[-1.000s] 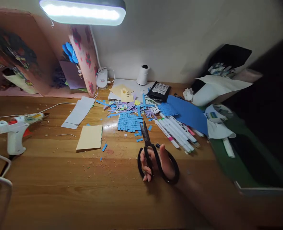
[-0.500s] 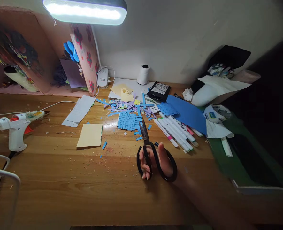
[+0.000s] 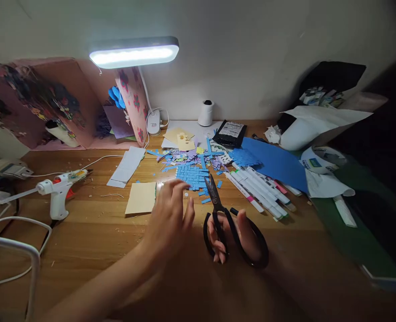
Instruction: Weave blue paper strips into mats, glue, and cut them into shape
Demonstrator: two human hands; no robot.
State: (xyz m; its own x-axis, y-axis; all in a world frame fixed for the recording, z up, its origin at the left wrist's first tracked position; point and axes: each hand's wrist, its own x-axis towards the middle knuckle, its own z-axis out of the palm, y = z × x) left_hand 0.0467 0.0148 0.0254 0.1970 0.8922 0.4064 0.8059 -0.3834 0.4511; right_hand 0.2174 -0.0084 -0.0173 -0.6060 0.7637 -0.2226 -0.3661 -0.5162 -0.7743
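Observation:
My right hand (image 3: pixel 250 235) grips black-handled scissors (image 3: pixel 216 200), fingers through the loops and thumb raised. The blades point away from me, slightly apart. My left hand (image 3: pixel 171 214) hovers over the table with bent, separated fingers and holds nothing. Just beyond it lies a woven mat of blue paper strips (image 3: pixel 193 175), its lower left edge near my fingertips. A cream paper square (image 3: pixel 139 199) rests beside the left hand, partly behind it. Small blue paper pieces (image 3: pixel 206 201) lie near the scissor tips.
White markers (image 3: pixel 260 190) and a blue sheet (image 3: pixel 273 164) lie to the right. Purple and blue scraps (image 3: pixel 181 156) spread behind the mat. On the left are a glue gun (image 3: pixel 60 194) and white cables. A lit lamp (image 3: pixel 134 54) hangs above; a thread spool (image 3: pixel 205 114) stands by the wall.
My left hand has come into view from the lower left and reached toward the blue mat. The right hand still grips the scissors. The camera view has shifted left and up.

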